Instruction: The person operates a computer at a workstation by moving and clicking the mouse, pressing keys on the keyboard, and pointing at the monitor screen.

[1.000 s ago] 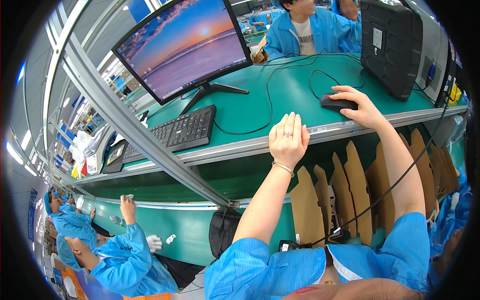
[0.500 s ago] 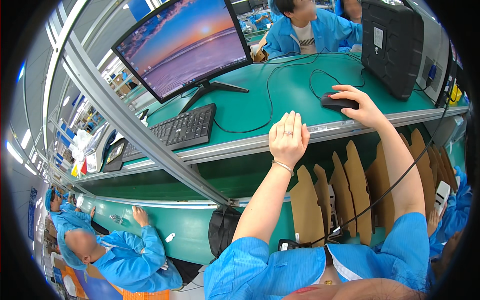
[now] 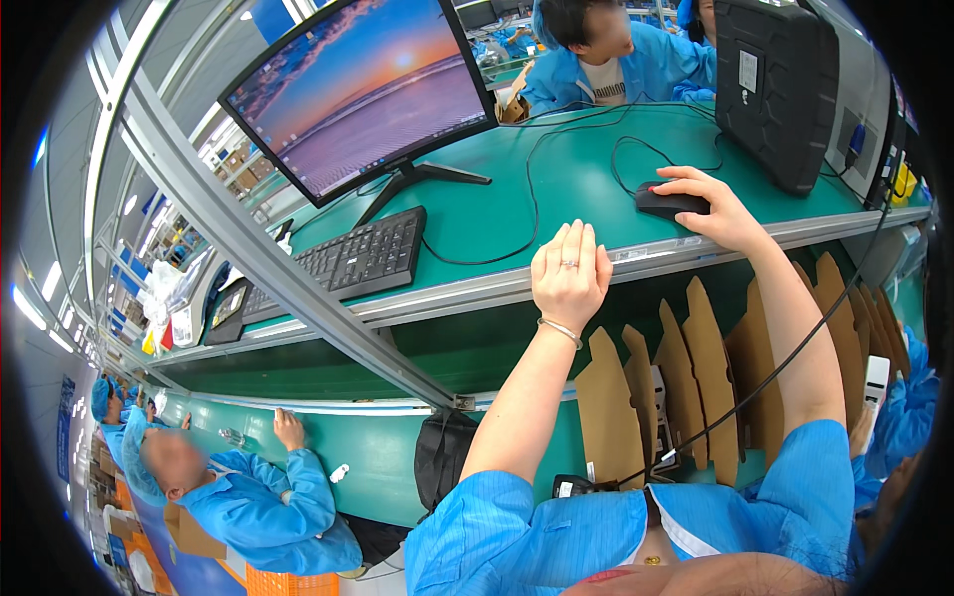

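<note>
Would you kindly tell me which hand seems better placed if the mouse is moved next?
The right hand, I would judge: it rests on the black mouse, while the left hand is at the bench's metal front edge, apart from the mouse.

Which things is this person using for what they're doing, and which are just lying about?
Seem part of it:
- black mouse, under the right hand
- lit monitor
- black keyboard, untouched; the left hand is at the bench edge

Probably just lying about:
- black bag
- brown cardboard pieces, standing below the bench top
</note>
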